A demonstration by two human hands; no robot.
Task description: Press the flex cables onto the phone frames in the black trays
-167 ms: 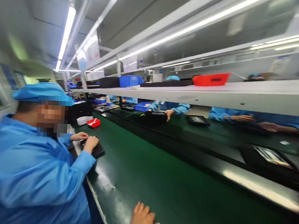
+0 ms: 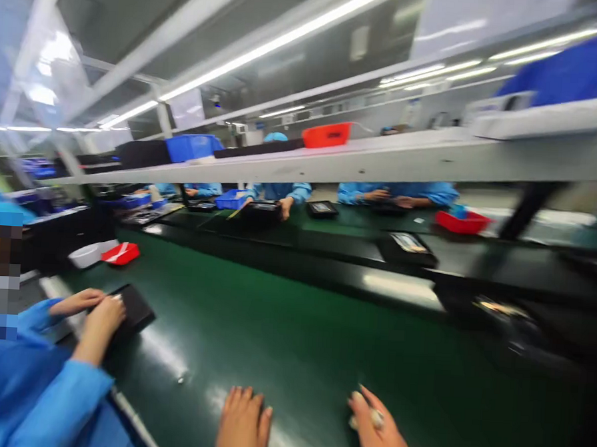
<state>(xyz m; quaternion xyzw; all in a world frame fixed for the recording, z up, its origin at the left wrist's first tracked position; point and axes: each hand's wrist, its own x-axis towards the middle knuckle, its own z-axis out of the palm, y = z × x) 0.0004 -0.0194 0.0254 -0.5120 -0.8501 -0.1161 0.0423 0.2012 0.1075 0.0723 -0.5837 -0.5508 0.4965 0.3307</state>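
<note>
My left hand (image 2: 244, 422) lies palm down on the green tabletop (image 2: 252, 334), its fingers stretched out and holding nothing. To its right, my right hand (image 2: 385, 436) is closed around a small off-white object (image 2: 376, 418). A thin tip shows between the thumb and forefinger; blur hides what kind of thing this is. Both hands are low in the picture, apart from each other, over the near part of the bench.
At left a co-worker's hands (image 2: 104, 313) touch a black box (image 2: 132, 313), with a red tray (image 2: 121, 253) beyond. Black trays (image 2: 408, 249) lie along the darker strip ahead. A white shelf (image 2: 291, 168) crosses above it, and other people in blue sleeves sit opposite.
The view has swung to the right. My right hand, barely visible at the bottom edge before, now shows with the small off-white object; my left hand still lies flat.
</note>
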